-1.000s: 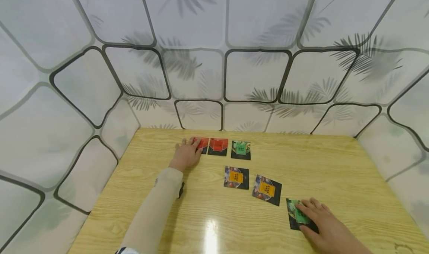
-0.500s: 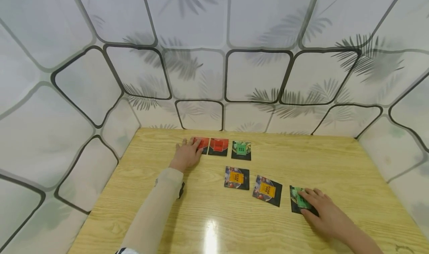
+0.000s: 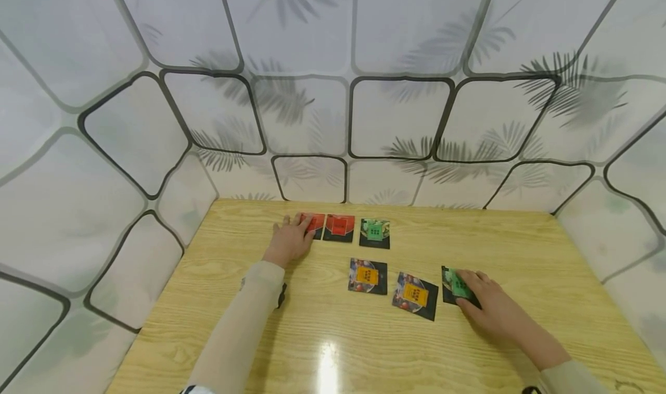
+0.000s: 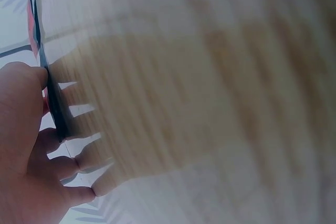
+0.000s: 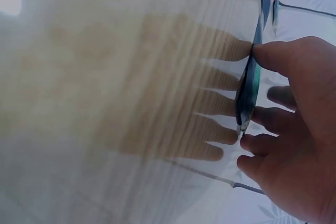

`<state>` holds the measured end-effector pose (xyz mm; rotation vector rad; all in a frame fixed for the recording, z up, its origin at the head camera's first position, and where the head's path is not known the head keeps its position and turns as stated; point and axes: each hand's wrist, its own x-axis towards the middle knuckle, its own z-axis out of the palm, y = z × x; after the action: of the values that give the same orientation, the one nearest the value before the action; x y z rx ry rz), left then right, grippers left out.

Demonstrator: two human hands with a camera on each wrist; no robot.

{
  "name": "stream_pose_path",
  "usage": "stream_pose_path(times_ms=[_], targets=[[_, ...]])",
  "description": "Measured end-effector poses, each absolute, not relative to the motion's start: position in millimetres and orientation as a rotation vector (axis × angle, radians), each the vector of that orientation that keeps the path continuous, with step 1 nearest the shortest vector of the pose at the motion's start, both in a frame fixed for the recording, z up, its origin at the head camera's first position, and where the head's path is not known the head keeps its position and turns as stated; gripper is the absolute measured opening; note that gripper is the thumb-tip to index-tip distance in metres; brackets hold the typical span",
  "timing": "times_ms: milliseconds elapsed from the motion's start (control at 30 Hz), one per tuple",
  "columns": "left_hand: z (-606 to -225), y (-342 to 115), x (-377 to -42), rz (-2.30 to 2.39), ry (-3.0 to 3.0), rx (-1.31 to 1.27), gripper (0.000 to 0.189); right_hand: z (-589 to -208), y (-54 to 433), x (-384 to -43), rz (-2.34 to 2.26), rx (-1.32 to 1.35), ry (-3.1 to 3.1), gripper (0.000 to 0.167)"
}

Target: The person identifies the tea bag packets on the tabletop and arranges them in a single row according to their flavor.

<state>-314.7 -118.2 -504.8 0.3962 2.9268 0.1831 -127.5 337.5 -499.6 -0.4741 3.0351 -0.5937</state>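
My left hand (image 3: 289,241) rests with spread fingers on a red and black packet (image 3: 316,225) at the back left of the table. Beside it lie another red packet (image 3: 339,228) and a green packet (image 3: 374,233), forming a row. On the right, the fingers and thumb of my right hand (image 3: 491,307) touch a second green packet (image 3: 457,288), partly covering it. Seen edge-on in the right wrist view, that packet (image 5: 249,85) lies flat under the fingertips. Two packets with orange labels, one straight (image 3: 367,276) and one turned askew (image 3: 415,296), lie between the hands.
The packets lie on a glossy wood-grain table (image 3: 312,324). Patterned white panels (image 3: 398,119) with dark outlines and leaf prints rise along the table's back and sides. A bright light reflection shows near the front middle.
My right hand has slid the green packet away from me across the table, then slightly left, close to the askew orange-labelled packet. The left hand and other packets have stayed put.
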Motion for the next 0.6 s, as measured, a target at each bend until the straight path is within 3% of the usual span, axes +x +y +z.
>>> stream_pose_path(times_ms=[167, 600], targets=[[-505.3, -117.7, -315.0, 0.18, 2.924, 0.394, 0.061, -501.7, 335.4, -143.5, -0.601, -0.457, 3.025, 0.07], [-505.5, -118.5, -314.8, 0.191, 2.934, 0.401, 0.061, -504.3, 323.9, -169.0, -0.552, -0.431, 3.008, 0.068]])
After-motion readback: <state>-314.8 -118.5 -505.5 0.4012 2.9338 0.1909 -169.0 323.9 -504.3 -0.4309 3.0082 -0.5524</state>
